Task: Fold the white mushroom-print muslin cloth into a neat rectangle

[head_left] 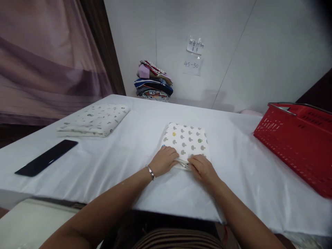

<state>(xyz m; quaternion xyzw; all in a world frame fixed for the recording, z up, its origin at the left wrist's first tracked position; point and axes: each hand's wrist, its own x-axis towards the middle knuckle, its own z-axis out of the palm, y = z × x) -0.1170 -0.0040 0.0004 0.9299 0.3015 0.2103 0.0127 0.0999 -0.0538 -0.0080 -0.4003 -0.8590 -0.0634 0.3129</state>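
Note:
A white cloth (pixel 185 138) printed with grey mushroom-like shapes and a few coloured ones lies folded into a compact block on the table. My left hand (pixel 166 159) pinches its near left edge, fingers on top and the thumb at the fold. At the near right corner, my right hand (pixel 203 169) grips the same edge with its fingers curled over it. Between the two hands the near edge shows several layers, slightly parted. Both thumbs are partly hidden by the fingers and the cloth.
Another folded white patterned cloth (pixel 97 119) lies at the left, behind a flat black object (pixel 46 157). On the right stands a red plastic basket (pixel 298 145) with a metal handle. A pile of folded fabrics (pixel 153 83) rises beyond the white-covered table (pixel 116 173), against the wall.

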